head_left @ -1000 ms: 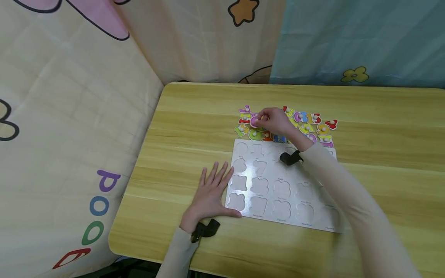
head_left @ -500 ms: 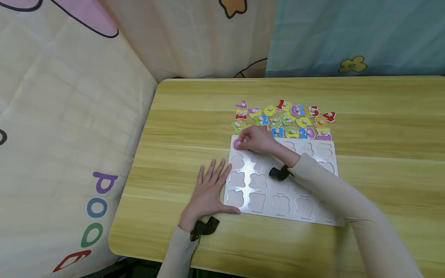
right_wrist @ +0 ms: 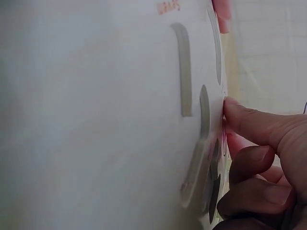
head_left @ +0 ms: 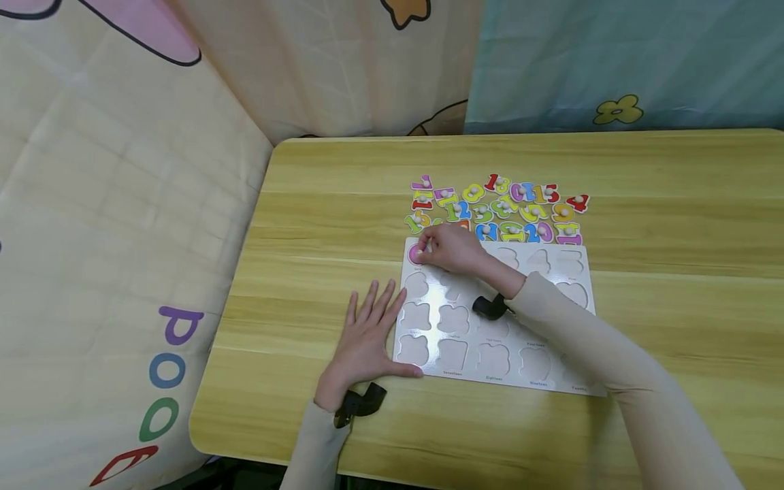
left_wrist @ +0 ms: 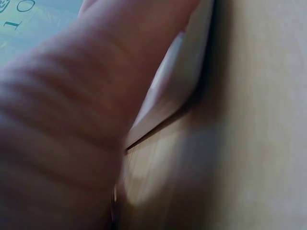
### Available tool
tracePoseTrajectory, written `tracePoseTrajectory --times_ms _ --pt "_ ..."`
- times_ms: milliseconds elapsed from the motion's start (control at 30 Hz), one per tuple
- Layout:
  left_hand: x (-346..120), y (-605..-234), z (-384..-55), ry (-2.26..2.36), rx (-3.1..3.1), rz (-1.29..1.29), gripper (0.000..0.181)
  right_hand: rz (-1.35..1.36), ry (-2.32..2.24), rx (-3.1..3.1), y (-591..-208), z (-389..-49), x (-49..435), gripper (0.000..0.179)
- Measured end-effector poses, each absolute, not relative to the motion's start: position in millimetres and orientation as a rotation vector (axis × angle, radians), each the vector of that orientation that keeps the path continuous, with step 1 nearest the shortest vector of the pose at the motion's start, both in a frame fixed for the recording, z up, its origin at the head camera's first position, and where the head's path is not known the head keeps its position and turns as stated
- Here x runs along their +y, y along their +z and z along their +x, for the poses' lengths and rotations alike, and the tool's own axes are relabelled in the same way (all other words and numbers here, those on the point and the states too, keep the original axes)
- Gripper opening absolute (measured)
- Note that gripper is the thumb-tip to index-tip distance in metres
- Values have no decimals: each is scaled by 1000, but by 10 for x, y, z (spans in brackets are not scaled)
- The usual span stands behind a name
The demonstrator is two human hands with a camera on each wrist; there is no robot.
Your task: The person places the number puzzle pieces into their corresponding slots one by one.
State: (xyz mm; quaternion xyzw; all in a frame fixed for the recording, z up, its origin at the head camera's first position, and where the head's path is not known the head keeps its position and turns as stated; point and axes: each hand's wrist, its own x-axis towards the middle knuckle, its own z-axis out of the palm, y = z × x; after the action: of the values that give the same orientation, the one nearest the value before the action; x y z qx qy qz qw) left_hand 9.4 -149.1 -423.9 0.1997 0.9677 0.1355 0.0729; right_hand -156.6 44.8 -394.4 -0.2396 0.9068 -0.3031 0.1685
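Note:
A white number-puzzle board (head_left: pixel 433 299) with rows of cut-out recesses lies on the table. My right hand (head_left: pixel 456 248) pinches the knob of a round magenta puzzle piece (head_left: pixel 412 256) at the board's top left recess. In the right wrist view, thumb (right_wrist: pixel 252 122) and fingers meet low at the board's far side, the other fingers curled; the piece is mostly hidden there. My left hand (head_left: pixel 364 346) rests with fingers spread along the board's left edge, its thumb across the lower left corner. The left wrist view mostly holds blurred skin of this hand (left_wrist: pixel 72 115).
Several colourful knobbed number pieces (head_left: pixel 533 213) lie loosely in rows just beyond the board's top edge. The wooden table (head_left: pixel 306 272) reaches a printed curtain (head_left: pixel 343 68) at the back and left.
My right hand has brought the magenta piece from the loose numbers down to the board's top left recess. Over the last half second it barely moves. The left hand stays by the edge.

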Motion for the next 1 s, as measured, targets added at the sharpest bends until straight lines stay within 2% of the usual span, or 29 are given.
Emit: tracePoseTrajectory --times_ms 233,600,1000 --pt "-1494 -4264 118 405 2915 605 131 -726 -863 2512 -3931 -1571 515 28" --pt "-1484 -4253 182 421 2922 560 132 -451 -1145 2562 -3727 -1843 1070 23" --pt "-1500 -4253 188 432 2931 581 133 -457 -819 2676 -3850 -1854 1070 28"
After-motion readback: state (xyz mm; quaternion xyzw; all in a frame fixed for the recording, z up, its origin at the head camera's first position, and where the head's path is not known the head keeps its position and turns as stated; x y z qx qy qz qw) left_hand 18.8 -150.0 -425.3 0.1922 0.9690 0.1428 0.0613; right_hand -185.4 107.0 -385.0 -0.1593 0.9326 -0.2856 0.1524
